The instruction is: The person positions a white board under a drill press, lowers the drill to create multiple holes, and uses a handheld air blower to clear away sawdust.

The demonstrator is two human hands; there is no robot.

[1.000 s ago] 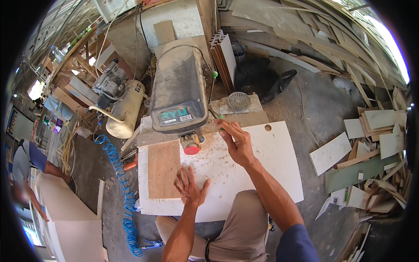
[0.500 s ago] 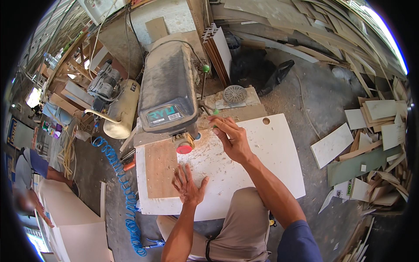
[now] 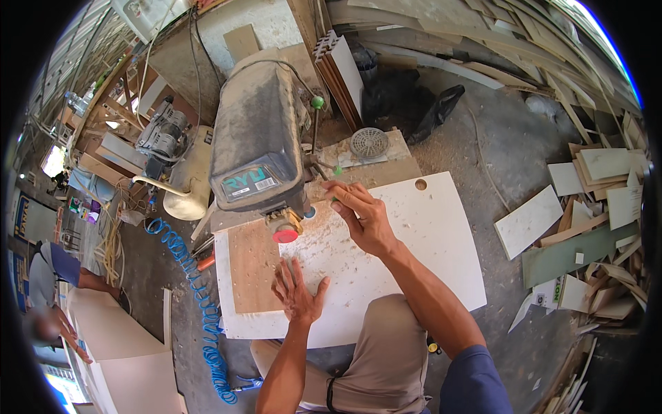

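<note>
My left hand (image 3: 301, 295) lies flat with fingers spread on a large white board (image 3: 434, 252), near a brown wooden area (image 3: 252, 269) at its left. My right hand (image 3: 370, 219) is closed around a green-knobbed feed lever (image 3: 336, 202) of the dusty drill press (image 3: 252, 138); the knob is mostly hidden by the fingers. A red button (image 3: 285, 235) sits at the front of the press, over the board. Wood shavings are scattered across the white surface. One round hole (image 3: 420, 184) shows near the board's far right corner. The drill bit is hidden beneath the press head.
A blue coiled air hose (image 3: 200, 297) runs down the left to an air gun (image 3: 248, 383). Beyond it stands a compressor tank (image 3: 189, 186). At far left another person (image 3: 55, 283) touches a pale panel (image 3: 131, 338). Offcuts (image 3: 586, 207) are piled on the right.
The view has shifted slightly. My left hand stays flat on the board, and my right hand keeps its hold on the lever. The other person's hands have moved a little.
</note>
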